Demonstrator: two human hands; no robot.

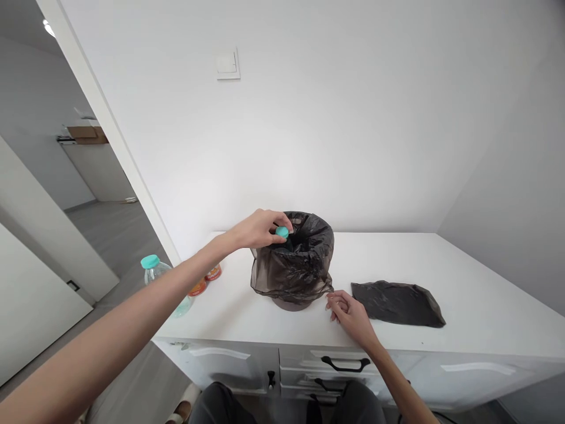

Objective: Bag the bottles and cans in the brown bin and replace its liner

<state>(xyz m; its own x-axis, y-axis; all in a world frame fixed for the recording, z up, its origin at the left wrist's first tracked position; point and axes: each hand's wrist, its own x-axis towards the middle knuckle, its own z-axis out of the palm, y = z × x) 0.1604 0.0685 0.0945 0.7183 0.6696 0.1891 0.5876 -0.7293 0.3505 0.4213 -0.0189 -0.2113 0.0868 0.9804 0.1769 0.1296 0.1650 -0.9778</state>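
Note:
My left hand (263, 228) is closed with its fingertips around the turquoise cap (282, 232) of a plastic bottle, at the left side of the bin's mouth. The bottle's body below the cap is mostly hidden in the dark opening. A black garbage bag (304, 265) lines the small bin (292, 305), its edge folded down over the outside and hanging loose. Beside the bin's lower right, my right hand (348, 313) is low over the cabinet top, fingers loosely curled and slightly apart. Its fingertips are close to the bag's hem; whether they touch it is unclear.
A folded black bag (399, 303) lies flat on the white cabinet top (481, 306) at the right. Left, partly behind my forearm, stand a clear bottle with a turquoise cap (150, 262) and two orange-red cans (214, 272). The wall (344, 118) rises behind; drawers with black handles (345, 364) are below.

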